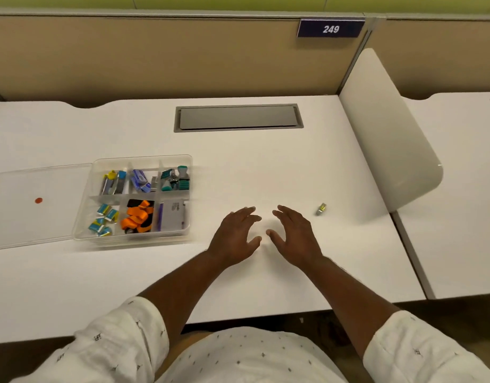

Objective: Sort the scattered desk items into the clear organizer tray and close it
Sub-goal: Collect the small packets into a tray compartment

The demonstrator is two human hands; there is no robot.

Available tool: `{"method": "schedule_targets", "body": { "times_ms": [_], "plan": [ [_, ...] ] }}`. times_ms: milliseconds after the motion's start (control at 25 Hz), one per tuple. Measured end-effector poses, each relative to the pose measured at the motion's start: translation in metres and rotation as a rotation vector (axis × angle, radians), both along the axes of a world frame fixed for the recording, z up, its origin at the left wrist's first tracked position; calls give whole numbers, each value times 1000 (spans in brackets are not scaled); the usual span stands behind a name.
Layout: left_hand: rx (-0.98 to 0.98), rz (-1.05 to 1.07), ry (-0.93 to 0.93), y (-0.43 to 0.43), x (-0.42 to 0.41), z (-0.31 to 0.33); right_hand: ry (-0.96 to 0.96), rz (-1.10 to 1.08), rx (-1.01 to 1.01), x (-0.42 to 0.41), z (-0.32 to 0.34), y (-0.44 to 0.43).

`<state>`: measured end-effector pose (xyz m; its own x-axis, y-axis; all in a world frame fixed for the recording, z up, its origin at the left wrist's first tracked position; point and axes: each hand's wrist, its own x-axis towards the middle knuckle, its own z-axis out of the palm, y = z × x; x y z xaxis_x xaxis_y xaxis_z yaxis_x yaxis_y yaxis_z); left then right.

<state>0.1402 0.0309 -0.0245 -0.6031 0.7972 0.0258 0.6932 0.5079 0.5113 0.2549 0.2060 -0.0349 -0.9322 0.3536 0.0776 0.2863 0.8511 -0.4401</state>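
The clear organizer tray (83, 214) sits at the left of the white desk, its compartments filled with small blue, yellow, teal and orange items. Its clear lid (31, 217), marked with a red dot, lies flat on the desk, touching the tray's left side. One small yellow-and-silver item (321, 209) lies loose on the desk to the right. My left hand (235, 236) and my right hand (293, 236) hover side by side at mid-desk, fingers spread, holding nothing. The right hand is a short way left of the loose item.
A grey cable hatch (238, 117) is set into the desk at the back. A white divider panel (387, 128) stands at the desk's right edge. A beige partition with a "249" sign (330, 29) runs behind.
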Motion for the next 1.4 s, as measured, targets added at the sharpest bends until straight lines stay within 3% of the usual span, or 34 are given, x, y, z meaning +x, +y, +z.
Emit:
{"method": "schedule_targets", "body": {
  "times_ms": [320,520,880,1200,1400],
  "plan": [
    [-151,-270,-130,78,57,-13,-62,-168,70,40,-12,80],
    [-259,-503,22,104,69,-25,-224,-137,96,39,-19,107],
    [-297,-379,7,114,59,-17,-76,-191,31,39,-26,119],
    [-286,-286,-66,108,56,-15,-127,-176,-23,47,-29,111],
    [-222,-208,-123,95,50,-9,-54,-169,-99,48,-23,93]
  ]
}}
